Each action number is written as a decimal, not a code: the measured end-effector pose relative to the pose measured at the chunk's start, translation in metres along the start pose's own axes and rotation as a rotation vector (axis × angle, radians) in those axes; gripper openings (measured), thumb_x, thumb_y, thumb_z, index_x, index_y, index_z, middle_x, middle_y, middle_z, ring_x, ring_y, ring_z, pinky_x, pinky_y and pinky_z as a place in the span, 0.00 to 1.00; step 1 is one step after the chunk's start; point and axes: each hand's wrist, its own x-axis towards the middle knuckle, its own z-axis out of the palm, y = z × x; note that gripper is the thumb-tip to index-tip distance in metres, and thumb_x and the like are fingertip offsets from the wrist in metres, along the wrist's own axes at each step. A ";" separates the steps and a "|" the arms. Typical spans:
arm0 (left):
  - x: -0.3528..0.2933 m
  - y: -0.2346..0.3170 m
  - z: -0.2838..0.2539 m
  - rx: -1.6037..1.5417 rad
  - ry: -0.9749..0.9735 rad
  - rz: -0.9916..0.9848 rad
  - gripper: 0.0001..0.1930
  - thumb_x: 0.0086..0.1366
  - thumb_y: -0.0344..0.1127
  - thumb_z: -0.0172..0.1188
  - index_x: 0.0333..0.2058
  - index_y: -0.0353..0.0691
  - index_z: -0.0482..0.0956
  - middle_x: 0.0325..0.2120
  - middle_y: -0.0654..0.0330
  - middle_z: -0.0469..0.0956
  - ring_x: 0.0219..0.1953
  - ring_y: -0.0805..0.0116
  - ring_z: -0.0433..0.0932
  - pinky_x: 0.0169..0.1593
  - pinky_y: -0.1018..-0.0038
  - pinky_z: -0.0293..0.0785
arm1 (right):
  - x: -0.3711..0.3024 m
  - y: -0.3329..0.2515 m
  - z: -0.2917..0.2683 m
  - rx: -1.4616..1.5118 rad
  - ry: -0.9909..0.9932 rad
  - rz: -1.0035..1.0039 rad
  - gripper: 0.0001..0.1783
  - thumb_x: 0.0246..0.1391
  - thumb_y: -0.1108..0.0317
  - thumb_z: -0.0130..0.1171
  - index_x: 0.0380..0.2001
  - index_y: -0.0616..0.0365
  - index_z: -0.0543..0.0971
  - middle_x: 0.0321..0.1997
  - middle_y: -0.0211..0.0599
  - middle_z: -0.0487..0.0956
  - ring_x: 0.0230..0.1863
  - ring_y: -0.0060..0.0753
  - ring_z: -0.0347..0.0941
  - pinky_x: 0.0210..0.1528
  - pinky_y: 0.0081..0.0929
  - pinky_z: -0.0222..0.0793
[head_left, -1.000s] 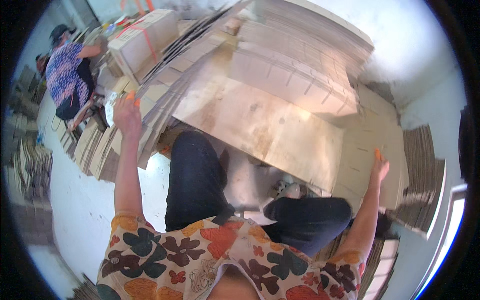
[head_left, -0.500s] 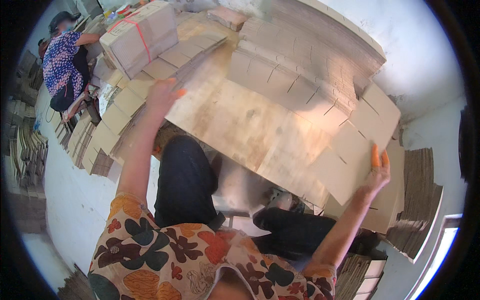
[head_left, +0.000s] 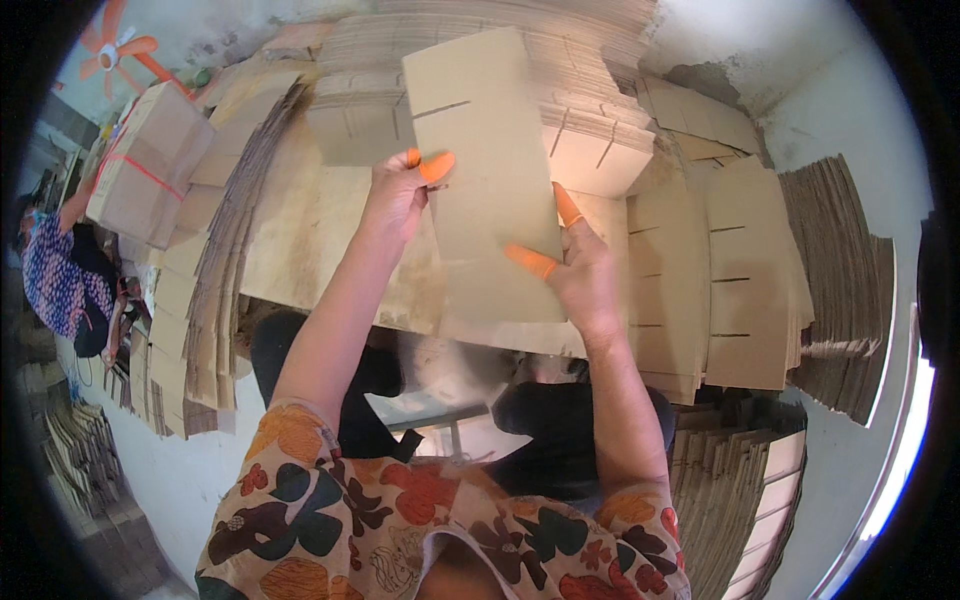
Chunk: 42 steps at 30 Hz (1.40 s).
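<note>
A flat, pale brown cardboard sheet [head_left: 485, 225] with a short slot cut near its upper end is held up over the wooden board [head_left: 320, 240]. My left hand [head_left: 402, 195] pinches its left edge, and orange finger covers sit on the thumb and a fingertip. On the lower right edge my right hand [head_left: 583, 275] grips it, also with orange covers on its fingers. The sheet hides part of the board and of the slotted cardboard stack [head_left: 600, 150] behind it.
Slotted sheets [head_left: 745, 270] are piled at the right, beside a taller stack [head_left: 835, 260]. Another row of cardboard [head_left: 240, 190] lies at the left. Farther left are a carton [head_left: 150, 165] with a red strap, an orange fan [head_left: 110, 50] and a seated person [head_left: 65, 270].
My right hand has brought the cardboard sheet from the right to the middle. My left hand has come over and taken its left edge. The whole view has turned.
</note>
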 end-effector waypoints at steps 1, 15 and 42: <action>0.007 -0.003 0.010 0.023 -0.025 0.001 0.10 0.55 0.27 0.62 0.35 0.28 0.77 0.29 0.58 0.78 0.29 0.75 0.74 0.33 0.79 0.70 | 0.000 -0.004 -0.009 0.022 0.055 0.047 0.35 0.45 0.79 0.64 0.58 0.66 0.64 0.45 0.32 0.78 0.40 0.21 0.73 0.46 0.18 0.70; 0.112 -0.075 0.123 1.730 -0.363 0.767 0.26 0.46 0.40 0.69 0.43 0.38 0.73 0.40 0.57 0.74 0.48 0.61 0.67 0.51 0.66 0.64 | 0.013 0.001 -0.107 -0.815 0.745 -0.206 0.37 0.47 0.77 0.64 0.61 0.52 0.63 0.17 0.20 0.53 0.19 0.12 0.49 0.22 0.09 0.49; 0.015 -0.055 0.144 1.322 -0.772 1.119 0.04 0.47 0.24 0.56 0.25 0.38 0.75 0.23 0.59 0.71 0.29 0.62 0.72 0.30 0.67 0.71 | 0.018 0.024 -0.098 -1.089 0.450 -0.147 0.32 0.47 0.79 0.59 0.58 0.56 0.65 0.47 0.47 0.75 0.31 0.43 0.76 0.29 0.33 0.72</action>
